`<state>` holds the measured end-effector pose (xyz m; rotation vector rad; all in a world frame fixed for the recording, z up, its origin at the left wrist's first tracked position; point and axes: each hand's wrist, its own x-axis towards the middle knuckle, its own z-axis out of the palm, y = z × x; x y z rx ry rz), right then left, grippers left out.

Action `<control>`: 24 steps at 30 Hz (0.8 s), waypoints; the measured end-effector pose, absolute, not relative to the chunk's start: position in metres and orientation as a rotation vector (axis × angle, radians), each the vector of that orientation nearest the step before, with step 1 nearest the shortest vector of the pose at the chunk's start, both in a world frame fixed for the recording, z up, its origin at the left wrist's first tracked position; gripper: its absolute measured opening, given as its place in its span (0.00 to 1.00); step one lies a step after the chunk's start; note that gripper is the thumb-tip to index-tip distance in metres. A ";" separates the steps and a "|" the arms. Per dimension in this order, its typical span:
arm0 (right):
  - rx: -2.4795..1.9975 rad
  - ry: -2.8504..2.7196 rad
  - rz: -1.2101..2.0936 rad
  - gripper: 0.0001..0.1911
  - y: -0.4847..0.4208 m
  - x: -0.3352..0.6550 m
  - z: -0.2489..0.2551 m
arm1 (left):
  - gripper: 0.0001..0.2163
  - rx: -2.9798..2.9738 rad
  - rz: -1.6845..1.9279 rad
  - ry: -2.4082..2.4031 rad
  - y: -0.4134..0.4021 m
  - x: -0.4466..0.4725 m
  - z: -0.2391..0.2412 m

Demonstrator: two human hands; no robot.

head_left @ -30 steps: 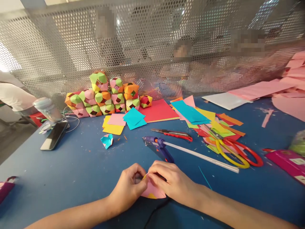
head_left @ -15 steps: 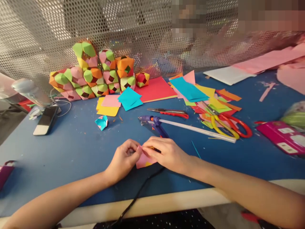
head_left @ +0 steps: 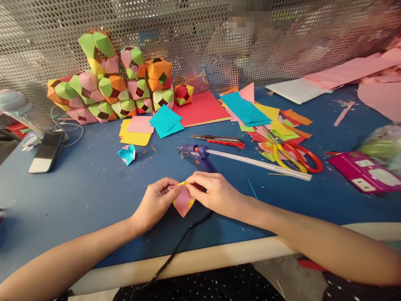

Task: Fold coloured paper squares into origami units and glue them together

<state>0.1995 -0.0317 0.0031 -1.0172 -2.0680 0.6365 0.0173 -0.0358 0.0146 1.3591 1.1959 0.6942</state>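
Observation:
A small folded pink and yellow paper piece (head_left: 183, 201) is held above the near part of the blue table. My left hand (head_left: 158, 202) pinches its left upper corner between thumb and fingers. Its right side is gripped by my right hand (head_left: 216, 190), whose fingertips lie along the upper edge. Just beyond the hands lies a blue-purple glue gun (head_left: 194, 151) with a long white glue stick (head_left: 257, 164) sticking out of its back. A little folded blue and pink paper piece (head_left: 127, 154) rests to the left of the gun.
Folded paper balls (head_left: 112, 88) are stacked against the perforated metal screen. Blue, pink and yellow paper squares (head_left: 166, 121) lie before them. A red cutter knife (head_left: 217, 140), scissors (head_left: 302, 156) and paper scraps sit right of centre. A phone (head_left: 46, 152) lies left; a black cord (head_left: 175, 251) crosses the front edge.
The pink and yellow paper has been turned, so a pointed corner now faces down and yellow shows at its top. Both hands remain on it. The camera view has shifted slightly.

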 end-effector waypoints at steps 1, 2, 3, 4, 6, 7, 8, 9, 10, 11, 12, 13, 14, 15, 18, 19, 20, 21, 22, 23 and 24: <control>-1.013 -2.063 0.639 0.08 -0.032 0.199 0.003 | 0.10 1.390 0.679 1.213 -0.036 0.017 0.015; -1.011 -2.053 0.644 0.07 -0.033 0.199 0.003 | 0.11 1.409 0.675 1.220 -0.036 0.017 0.016; -1.009 -2.041 0.645 0.07 -0.033 0.198 0.004 | 0.11 1.416 0.684 1.219 -0.036 0.017 0.016; -1.009 -2.032 0.645 0.07 -0.033 0.198 0.004 | 0.10 1.419 0.695 1.216 -0.037 0.017 0.016; -1.004 -2.026 0.640 0.08 -0.034 0.198 0.005 | 0.10 1.431 0.698 1.212 -0.037 0.017 0.016; -0.999 -2.027 0.642 0.07 -0.035 0.198 0.006 | 0.10 1.439 0.693 1.211 -0.038 0.018 0.015; -0.993 -2.029 0.649 0.06 -0.035 0.198 0.006 | 0.10 1.448 0.685 1.209 -0.038 0.018 0.015; -0.982 -2.031 0.655 0.05 -0.036 0.198 0.006 | 0.10 1.460 0.673 1.204 -0.039 0.018 0.015; -0.966 -2.033 0.654 0.05 -0.036 0.198 0.006 | 0.10 1.474 0.659 1.198 -0.039 0.018 0.015; -0.947 -2.042 0.644 0.05 -0.036 0.198 0.005 | 0.09 1.487 0.646 1.195 -0.039 0.018 0.014; -0.926 -2.058 0.622 0.06 -0.036 0.198 0.005 | 0.09 1.501 0.634 1.194 -0.039 0.018 0.014; -0.907 -2.076 0.594 0.08 -0.036 0.197 0.004 | 0.09 1.514 0.627 1.197 -0.039 0.018 0.014; -0.893 -2.094 0.569 0.09 -0.035 0.197 0.004 | 0.09 1.525 0.625 1.199 -0.038 0.018 0.014; -0.883 -2.108 0.554 0.09 -0.035 0.197 0.005 | 0.09 1.532 0.627 1.201 -0.038 0.018 0.014; -0.913 -2.101 0.545 0.07 -0.035 0.199 0.013 | 0.10 1.516 0.659 1.207 -0.037 0.017 0.013; -0.938 -2.097 0.538 0.06 -0.036 0.202 0.018 | 0.10 1.497 0.684 1.223 -0.035 0.016 0.013; -0.970 -2.107 0.522 0.06 -0.037 0.206 0.023 | 0.11 1.475 0.717 1.249 -0.034 0.015 0.012; -1.008 -2.136 0.497 0.07 -0.038 0.212 0.028 | 0.11 1.452 0.755 1.281 -0.032 0.014 0.011; -1.050 -2.190 0.467 0.08 -0.039 0.219 0.033 | 0.11 1.429 0.797 1.314 -0.029 0.012 0.010; -1.098 -2.268 0.426 0.10 -0.040 0.226 0.036 | 0.11 1.408 0.837 1.342 -0.026 0.011 0.009; -1.159 -2.347 0.371 0.11 -0.040 0.234 0.038 | 0.11 1.390 0.869 1.359 -0.024 0.010 0.007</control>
